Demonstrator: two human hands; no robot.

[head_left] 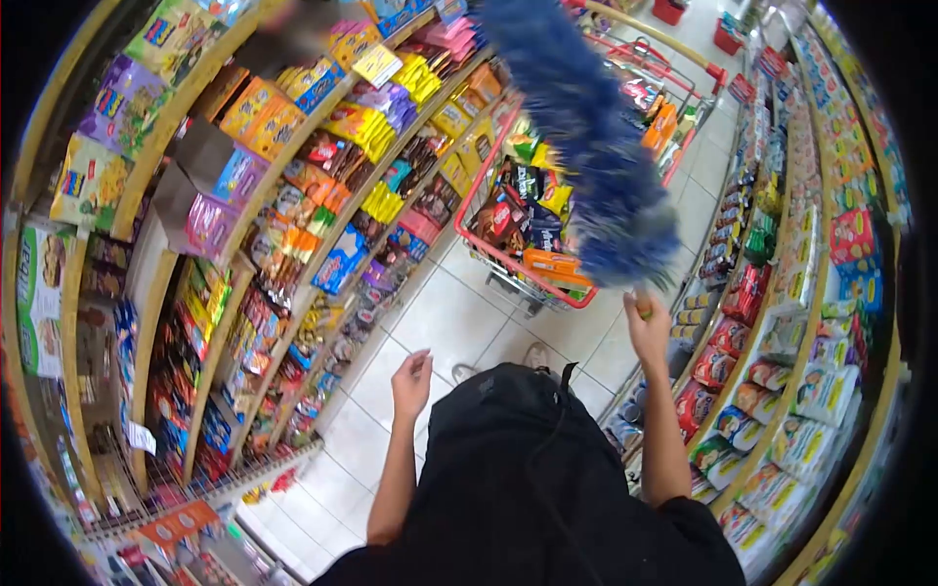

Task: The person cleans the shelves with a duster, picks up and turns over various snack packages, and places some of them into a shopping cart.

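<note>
My right hand (pixel 646 324) is wrapped round the handle of a blue feather duster (pixel 586 127). The duster's fluffy head rises away from me and hides part of the shopping cart (pixel 469 230), which stands in the aisle with red edges and packets of snacks piled inside. Nothing is in my left hand (pixel 411 384), which hangs over the tiled floor near the left shelves with its fingers loosely bent and partly apart.
Curved-looking shelves (pixel 283 146) of coloured snack packets line my left side. More shelves of packets (pixel 772 391) run along my right. Red baskets (pixel 728 34) stand farther down the aisle. White floor tiles (pixel 440 313) lie between the shelves.
</note>
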